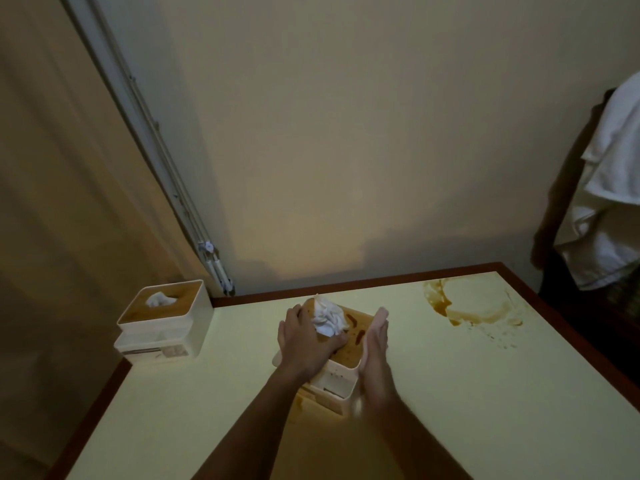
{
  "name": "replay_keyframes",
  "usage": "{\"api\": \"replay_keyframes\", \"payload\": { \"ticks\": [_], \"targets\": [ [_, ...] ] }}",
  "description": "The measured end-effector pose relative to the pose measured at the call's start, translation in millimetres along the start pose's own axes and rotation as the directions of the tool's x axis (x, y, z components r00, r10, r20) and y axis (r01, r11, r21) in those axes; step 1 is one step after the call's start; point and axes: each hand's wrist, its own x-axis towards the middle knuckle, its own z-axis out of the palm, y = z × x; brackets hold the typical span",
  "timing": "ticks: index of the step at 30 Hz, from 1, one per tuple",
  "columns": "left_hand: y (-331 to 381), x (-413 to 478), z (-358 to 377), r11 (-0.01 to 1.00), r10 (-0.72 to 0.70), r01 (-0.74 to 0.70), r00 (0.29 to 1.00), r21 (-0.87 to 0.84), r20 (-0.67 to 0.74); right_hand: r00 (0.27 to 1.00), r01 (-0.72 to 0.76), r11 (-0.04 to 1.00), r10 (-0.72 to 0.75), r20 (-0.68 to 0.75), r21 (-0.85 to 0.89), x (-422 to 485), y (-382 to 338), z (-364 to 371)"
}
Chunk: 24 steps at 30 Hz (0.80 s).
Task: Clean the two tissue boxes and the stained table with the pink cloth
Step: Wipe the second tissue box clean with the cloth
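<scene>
Stained cream plastic tissue box [350,342] on pale yellow table [207,393], left hand [308,344] grasping its lid edge, right hand [375,344] flat against its right wall, brown ring stain [440,301] further right

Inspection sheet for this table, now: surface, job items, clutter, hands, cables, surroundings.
Surface: pale table; brown ring stain at far right; brown smear by the held box's base.
Job's things: middle tissue box, top stained brown, white tissue sticking out; second tissue box at far-left corner, top also brown; pink cloth not seen.
Clutter: nothing seen.
Hands: left hand holds the middle box's top, thumb beside the tissue; right hand presses flat on its right side, fingers straight.
Cables: nothing seen; a thin pipe runs down the wall.
Surroundings: curtain left; white towel hanging right.
</scene>
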Motion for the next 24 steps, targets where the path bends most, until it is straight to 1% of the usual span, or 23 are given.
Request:
{"api": "replay_keyframes", "payload": {
  "ticks": [1,2,3,4,5,6,7,8,9,10,12,13,14,16,18,19,20,22,24],
  "targets": [
    [-0.4,0.3,0.6,1.0,0.002,-0.002,1.0,0.003,0.0,0.997,-0.056,0.998,0.054,0.06,0.029,21.2,22.3,-9.1],
    [-0.8,0.4,0.8,1.0,0.006,-0.006,1.0,0.004,0.001,0.991,-0.079,0.988,0.063,0.119,0.131,40.5,46.1,-22.8],
    [-1.2,0.6,1.2,1.0,0.007,-0.007,1.0,0.006,0.003,0.991,-0.115,0.979,0.101,0.087,0.168,46.2,49.0,-26.7],
    [-0.9,0.5,1.2,1.0,0.006,-0.006,1.0,0.01,0.004,0.992,-0.118,0.978,0.108,0.066,0.169,42.2,43.6,-21.2],
    [-0.2,0.4,1.1,1.0,0.003,-0.003,1.0,0.015,0.004,0.993,-0.115,0.984,0.109,0.048,0.134,33.4,34.0,-5.5],
    [0.6,0.4,1.0,1.0,0.001,-0.001,1.0,0.02,0.002,0.998,-0.051,0.992,0.055,-0.033,0.119,14.7,16.2,7.2],
    [1.2,0.7,1.1,1.0,0.001,-0.001,1.0,0.023,-0.001,0.991,-0.032,0.996,0.042,-0.124,0.082,-5.8,-0.6,17.2],
    [1.5,1.0,1.3,1.0,0.004,-0.004,1.0,0.025,-0.003,0.984,-0.028,0.998,0.038,-0.174,0.06,-18.0,-12.7,21.4],
    [1.5,0.9,1.4,1.0,0.006,-0.006,1.0,0.025,-0.004,0.99,-0.03,1.0,0.031,-0.135,0.01,-24.3,-16.7,19.7],
    [1.2,0.7,1.4,1.0,0.009,-0.009,1.0,0.024,-0.005,0.993,-0.012,1.0,0.015,-0.115,0.026,-26.2,-10.8,16.4],
    [-0.2,1.7,1.7,1.0,0.014,-0.014,1.0,0.023,-0.003,0.989,-0.086,0.996,0.089,-0.115,0.027,-21.8,-3.2,15.8],
    [-0.7,1.7,1.7,1.0,0.015,-0.015,1.0,0.022,-0.001,0.991,-0.093,0.996,0.094,-0.093,0.011,-18.2,0.6,12.6],
    [-0.9,1.7,1.6,1.0,0.016,-0.016,1.0,0.021,-0.002,0.991,-0.103,0.992,0.108,-0.082,0.072,-12.1,1.0,7.4],
    [0.4,1.0,0.8,1.0,0.015,-0.015,1.0,0.022,0.0,0.973,-0.22,0.946,0.23,-0.017,0.238,6.1,-2.3,-1.0],
    [1.9,1.0,0.8,1.0,0.009,-0.009,1.0,0.025,0.004,0.943,-0.331,0.9,0.323,0.076,0.283,24.1,-4.5,-7.9],
    [2.1,1.2,1.0,1.0,0.005,-0.005,1.0,0.03,0.008,0.939,-0.342,0.895,0.335,0.076,0.286,31.9,0.9,-9.7],
    [2.4,1.4,1.1,0.999,0.002,-0.002,1.0,0.036,0.013,0.944,-0.328,0.897,0.324,0.064,0.295,37.3,12.5,-10.2],
    [2.6,1.6,0.6,0.999,-0.001,0.0,1.0,0.051,0.017,0.964,-0.261,0.943,0.266,0.004,0.206,7.5,7.2,-3.4],
    [2.1,1.6,-0.2,0.998,-0.002,0.001,1.0,0.057,0.023,0.983,-0.183,0.973,0.184,0.003,0.14,-32.0,-6.4,2.5]
  ]
}}
